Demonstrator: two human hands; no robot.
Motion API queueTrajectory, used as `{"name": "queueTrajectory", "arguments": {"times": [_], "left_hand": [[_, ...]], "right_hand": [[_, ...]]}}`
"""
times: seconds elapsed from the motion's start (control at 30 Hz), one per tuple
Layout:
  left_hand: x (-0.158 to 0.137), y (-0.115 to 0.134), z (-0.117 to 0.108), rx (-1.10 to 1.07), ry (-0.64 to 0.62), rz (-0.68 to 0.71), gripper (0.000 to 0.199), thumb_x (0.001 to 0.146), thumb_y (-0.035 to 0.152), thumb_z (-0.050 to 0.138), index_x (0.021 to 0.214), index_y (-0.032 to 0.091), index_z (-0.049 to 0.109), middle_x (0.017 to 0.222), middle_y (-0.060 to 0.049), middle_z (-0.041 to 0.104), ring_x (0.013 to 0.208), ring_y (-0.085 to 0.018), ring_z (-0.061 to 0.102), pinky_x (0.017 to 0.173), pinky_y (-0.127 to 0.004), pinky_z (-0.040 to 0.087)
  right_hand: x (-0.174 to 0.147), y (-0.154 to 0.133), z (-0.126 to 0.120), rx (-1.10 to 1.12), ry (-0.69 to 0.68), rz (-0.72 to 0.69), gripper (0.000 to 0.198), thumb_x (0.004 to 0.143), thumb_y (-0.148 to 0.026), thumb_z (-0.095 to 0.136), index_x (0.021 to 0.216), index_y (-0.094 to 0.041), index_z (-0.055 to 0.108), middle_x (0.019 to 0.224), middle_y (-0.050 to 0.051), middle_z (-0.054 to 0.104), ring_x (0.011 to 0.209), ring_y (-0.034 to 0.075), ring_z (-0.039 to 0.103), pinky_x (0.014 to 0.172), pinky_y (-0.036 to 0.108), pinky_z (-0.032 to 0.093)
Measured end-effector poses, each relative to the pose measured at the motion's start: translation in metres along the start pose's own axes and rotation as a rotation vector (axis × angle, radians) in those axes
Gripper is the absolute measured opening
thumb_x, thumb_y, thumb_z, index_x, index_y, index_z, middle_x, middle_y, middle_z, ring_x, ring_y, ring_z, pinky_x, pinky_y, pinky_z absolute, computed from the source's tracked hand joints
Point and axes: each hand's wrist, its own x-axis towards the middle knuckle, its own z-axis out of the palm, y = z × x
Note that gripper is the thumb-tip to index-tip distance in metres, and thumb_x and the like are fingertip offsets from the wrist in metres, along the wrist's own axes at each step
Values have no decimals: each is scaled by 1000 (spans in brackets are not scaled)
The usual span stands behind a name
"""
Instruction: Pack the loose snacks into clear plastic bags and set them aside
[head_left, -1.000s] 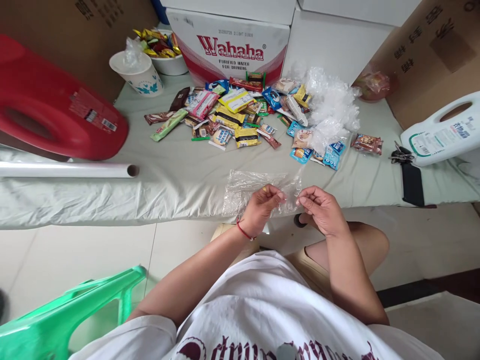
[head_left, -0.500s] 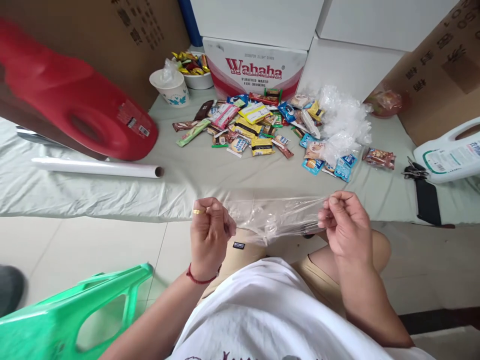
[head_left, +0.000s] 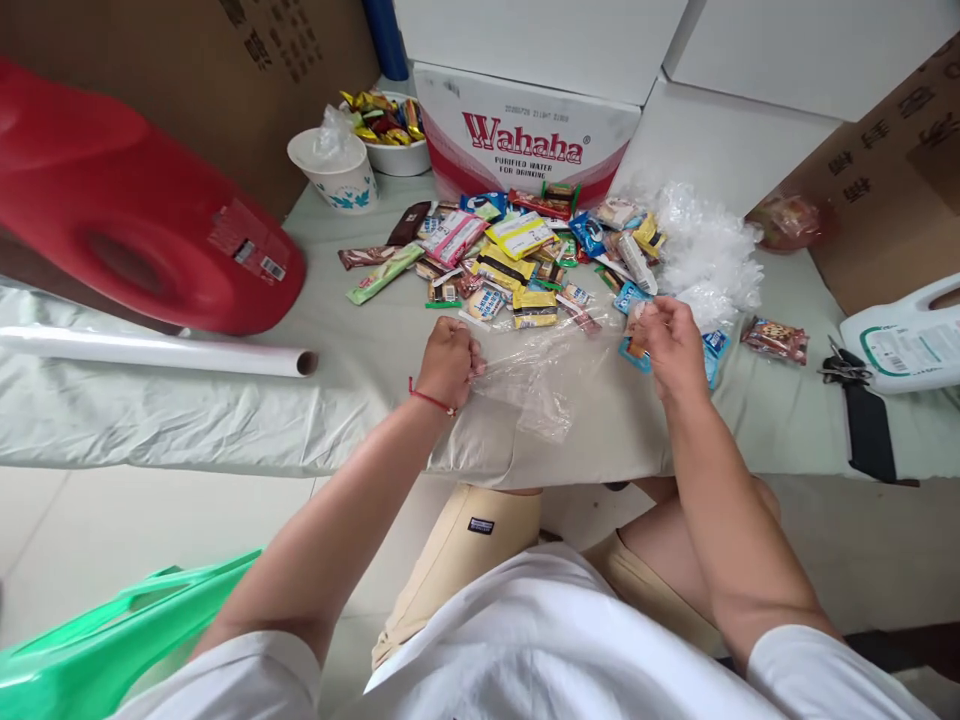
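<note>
Clear bag (head_left: 549, 395): ctr of frame, strung btwn hands; thin film, could tear if pulled hard.
L hand (head_left: 448, 362): ctr, fingers curled tight on bag's L side; slick film might slip.
R hand (head_left: 667, 345): R of ctr, fingers pinched, apparently on bag's other side.
Snack pile (head_left: 519, 262): upper ctr; low bag swing may scatter packs.

Our L hand (head_left: 450, 362) and R hand (head_left: 667, 345) holding a clear plastic bag (head_left: 546, 395) btwn them over the cloth-covered counter (head_left: 360, 415), wrapped snacks (head_left: 510, 265) piled just beyond, Wahaha box (head_left: 525, 140) behind, crumpled plastic (head_left: 705, 260) to our R, red jug (head_left: 187, 230) + white roll (head_left: 187, 355) to our L
</note>
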Motion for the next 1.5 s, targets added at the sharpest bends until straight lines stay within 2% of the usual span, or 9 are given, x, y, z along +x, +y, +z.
{"name": "queueTrajectory", "arguments": {"times": [0.13, 0.23, 0.4, 0.57, 0.8, 1.0, 1.27, 1.37, 1.5], "left_hand": [[-2, -10, 8, -160, 91, -15, 14, 91, 15, 49, 88, 25, 39, 58, 10, 46, 38, -6, 36, 40, -15, 24], [-6, -18, 10, -216, 126, 5, 14, 91, 14, 48, 87, 25, 40, 58, 10, 45, 39, -6, 35, 39, -15, 23], [-6, -14, 3, -181, 137, 85, 15, 93, 16, 50, 86, 25, 40, 58, 10, 43, 40, -7, 35, 38, -16, 23], [-2, 10, -22, -18, 143, 117, 17, 92, 13, 52, 84, 25, 42, 57, 9, 39, 42, -8, 34, 38, -16, 24], [-16, 31, -19, -123, 60, -82, 20, 91, 8, 47, 84, 25, 39, 57, 9, 40, 37, -7, 30, 37, -17, 18], [-29, 29, -13, -312, -36, -149, 28, 85, 10, 62, 78, 24, 38, 57, 8, 40, 37, -5, 30, 39, -16, 16], [15, 31, -36, -108, 83, -58, 23, 91, 15, 59, 81, 24, 41, 58, 7, 43, 41, -7, 37, 41, -19, 22], [22, 31, -46, -37, 136, 99, 18, 90, 22, 67, 88, 22, 49, 81, 1, 59, 69, -12, 60, 54, -20, 42], [-12, 24, -67, -3, 360, 305, 29, 86, 34, 76, 101, 23, 53, 110, -1, 60, 98, -14, 64, 68, -22, 49]], "right_hand": [[-38, 8, 10, 98, 82, 259, 68, 84, -84, 56, 111, -22, 63, 104, 10, 72, 95, 23, 72, 67, 32, 60], [-68, 11, 32, 71, -5, 416, 63, 79, -79, 68, 107, -22, 64, 94, 8, 72, 88, 23, 70, 60, 30, 59], [-68, 8, 56, 61, -128, 360, 36, 75, -50, 78, 92, -22, 63, 69, -5, 56, 61, 12, 55, 51, 24, 50], [-57, -7, 24, 105, -25, 301, 39, 74, -53, 79, 87, -23, 57, 70, -7, 54, 50, 8, 54, 42, 20, 42], [-96, -16, 32, 110, -441, 646, 66, 72, -78, 78, 94, -17, 68, 80, 10, 77, 38, 7, 41, 34, 22, 19], [-123, -14, 73, 441, -392, 748, 66, 48, -58, 97, 91, -20, 64, 62, -6, 60, 44, 2, 27, 37, 17, 16], [-108, -14, 38, 446, -155, 566, 50, 51, -46, 95, 81, -21, 64, 61, -8, 46, 50, 5, 29, 38, 17, 18], [-113, -16, 34, 423, -106, 529, 48, 54, -48, 95, 80, -21, 64, 62, -7, 46, 51, 6, 30, 39, 18, 19], [-122, -20, 41, 400, -96, 479, 46, 59, -50, 93, 82, -21, 65, 62, -7, 46, 53, 7, 31, 42, 19, 20]]}}
